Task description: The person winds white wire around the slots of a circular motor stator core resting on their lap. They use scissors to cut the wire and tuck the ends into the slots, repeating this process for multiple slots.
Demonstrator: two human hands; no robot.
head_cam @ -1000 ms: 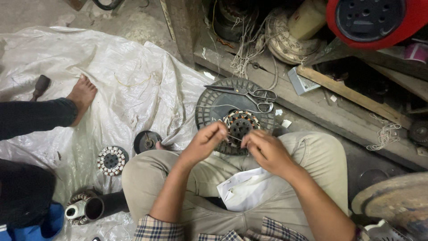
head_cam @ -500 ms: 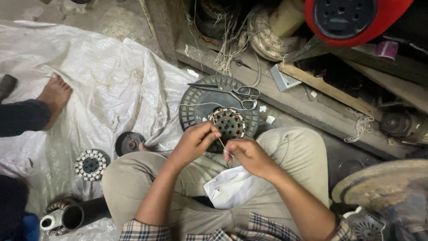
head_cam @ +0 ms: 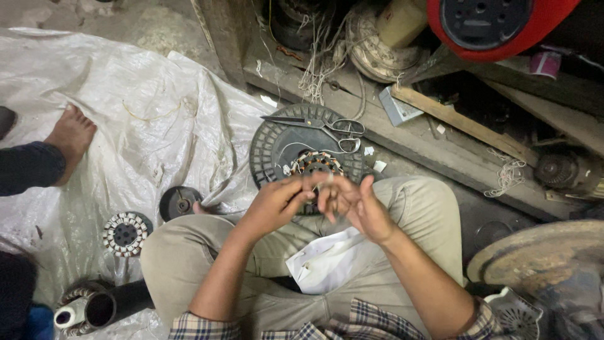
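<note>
Both hands meet over the lap: the left hand (head_cam: pixel 275 203) and right hand (head_cam: pixel 356 203) pinch their fingertips together on something too thin to make out. Just beyond the pinch sits one wound stator (head_cam: pixel 316 165) on a dark round plate (head_cam: pixel 277 148), with one pair of scissors (head_cam: pixel 327 126) further out. A second stator (head_cam: pixel 125 233) lies well left, and one white paper (head_cam: pixel 327 261) rests below.

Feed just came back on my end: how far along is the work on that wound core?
Looks done: a second wound core lies aside on the plastic sheet. In hand: left hand and right hand meet over the stator core on the round dark cover, fingers pinched; any wire there is too fine to see. Left: cannot tell; scissors lie unused.
</note>
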